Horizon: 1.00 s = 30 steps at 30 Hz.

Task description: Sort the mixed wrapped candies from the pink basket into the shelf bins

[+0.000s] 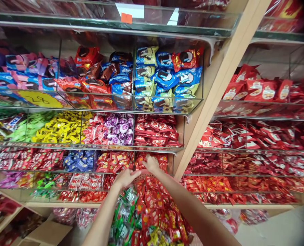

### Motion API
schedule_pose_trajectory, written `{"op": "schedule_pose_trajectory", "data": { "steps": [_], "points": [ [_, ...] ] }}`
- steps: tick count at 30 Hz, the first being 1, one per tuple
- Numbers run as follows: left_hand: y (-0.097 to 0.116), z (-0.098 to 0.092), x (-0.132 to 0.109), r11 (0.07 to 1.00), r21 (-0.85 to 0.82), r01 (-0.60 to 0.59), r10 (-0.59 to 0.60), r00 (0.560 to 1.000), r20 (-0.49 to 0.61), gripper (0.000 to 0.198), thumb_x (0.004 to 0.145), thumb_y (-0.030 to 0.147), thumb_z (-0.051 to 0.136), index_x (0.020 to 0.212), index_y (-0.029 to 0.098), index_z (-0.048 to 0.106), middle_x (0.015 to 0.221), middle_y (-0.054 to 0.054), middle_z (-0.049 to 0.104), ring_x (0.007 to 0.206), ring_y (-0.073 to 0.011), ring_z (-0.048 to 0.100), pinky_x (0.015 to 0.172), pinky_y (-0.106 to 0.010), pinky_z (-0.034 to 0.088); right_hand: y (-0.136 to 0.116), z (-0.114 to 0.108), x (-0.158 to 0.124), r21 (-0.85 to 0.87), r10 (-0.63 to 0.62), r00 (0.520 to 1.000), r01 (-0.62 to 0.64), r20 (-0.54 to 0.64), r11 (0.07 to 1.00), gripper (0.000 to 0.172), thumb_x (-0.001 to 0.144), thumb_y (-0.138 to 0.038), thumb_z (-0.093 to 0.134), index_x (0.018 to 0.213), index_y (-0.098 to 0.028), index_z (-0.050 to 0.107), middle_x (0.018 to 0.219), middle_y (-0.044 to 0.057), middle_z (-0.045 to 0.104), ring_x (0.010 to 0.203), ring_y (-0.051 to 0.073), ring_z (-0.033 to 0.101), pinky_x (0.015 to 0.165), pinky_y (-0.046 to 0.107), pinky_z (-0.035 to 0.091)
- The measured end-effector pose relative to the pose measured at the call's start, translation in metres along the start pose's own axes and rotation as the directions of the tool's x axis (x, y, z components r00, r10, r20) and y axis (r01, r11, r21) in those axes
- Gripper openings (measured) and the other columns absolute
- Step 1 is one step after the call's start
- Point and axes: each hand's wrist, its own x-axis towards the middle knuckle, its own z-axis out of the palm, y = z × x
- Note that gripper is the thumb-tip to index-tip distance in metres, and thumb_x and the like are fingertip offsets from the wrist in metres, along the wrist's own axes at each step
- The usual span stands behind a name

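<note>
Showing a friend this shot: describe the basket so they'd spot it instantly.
At the glass sweet shelves are the left hand and right hand. Under them, a mesh basket heaped with red and green packets juts out, unlike the shelved bins.

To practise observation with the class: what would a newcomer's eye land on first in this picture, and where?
The left hand and right hand meet at the centre, above a heap of red and green wrapped sweets. Behind them, blue packets fill an upper shelf. Red packets crowd the right side.

Left hand (pixel 125 178) low — right hand (pixel 151 163) higher, outstretched
</note>
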Motion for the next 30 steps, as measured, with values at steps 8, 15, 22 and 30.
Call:
{"op": "schedule_pose_trajectory", "data": {
  "steps": [8, 15, 22, 30],
  "points": [
    [0.002, -0.001, -0.002, 1.000, -0.009, -0.008, 0.008, 1.000, -0.010, 0.069, 0.068, 0.083, 0.025, 0.055, 0.020, 0.051, 0.059, -0.002, 0.059, 0.059, -0.0180, 0.057, 0.053, -0.024, 0.031, -0.006, 0.012, 0.011, 0.093, 0.064, 0.996, -0.070, 0.068, 0.993, 0.046, 0.075, -0.032, 0.059, 0.117, -0.015, 0.051, 0.097, 0.014, 0.068, 0.089, 0.024, 0.064, 0.067, 0.028, 0.041],
    [0.004, -0.003, -0.004, 1.000, 0.011, -0.004, 0.004, 1.000, -0.008, 0.068, 0.068, 0.083, 0.024, 0.054, 0.021, 0.049, 0.055, 0.000, 0.055, 0.056, -0.0169, 0.053, 0.050, -0.024, 0.026, -0.001, 0.020, 0.021, 0.293, 0.082, 0.992, -0.106, 0.093, 0.950, 0.022, 0.065, -0.024, 0.063, 0.086, -0.019, 0.066, 0.073, 0.000, 0.067, 0.070, 0.015, 0.061, 0.056, 0.021, 0.035],
    [0.003, -0.003, -0.002, 1.000, 0.008, 0.002, -0.002, 1.000, -0.007, 0.068, 0.068, 0.083, 0.025, 0.056, 0.021, 0.050, 0.055, -0.001, 0.056, 0.056, -0.0178, 0.055, 0.051, -0.024, 0.028, 0.001, 0.011, 0.016, 0.562, 0.088, 0.995, -0.051, -0.038, 0.825, 0.004, 0.065, -0.020, 0.060, 0.062, -0.017, 0.058, 0.054, -0.002, 0.056, 0.058, 0.012, 0.052, 0.054, 0.022, 0.034],
    [0.005, -0.004, -0.003, 1.000, -0.003, 0.019, -0.019, 1.000, -0.007, 0.070, 0.066, 0.084, 0.026, 0.054, 0.021, 0.053, 0.054, -0.002, 0.057, 0.055, -0.0179, 0.056, 0.051, -0.024, 0.030, 0.020, -0.008, -0.040, 0.875, 0.054, 0.998, 0.007, -0.038, 0.485, 0.030, 0.069, -0.039, 0.059, 0.090, -0.018, 0.054, 0.087, 0.002, 0.063, 0.075, 0.014, 0.061, 0.066, 0.026, 0.050]
  ]
}}
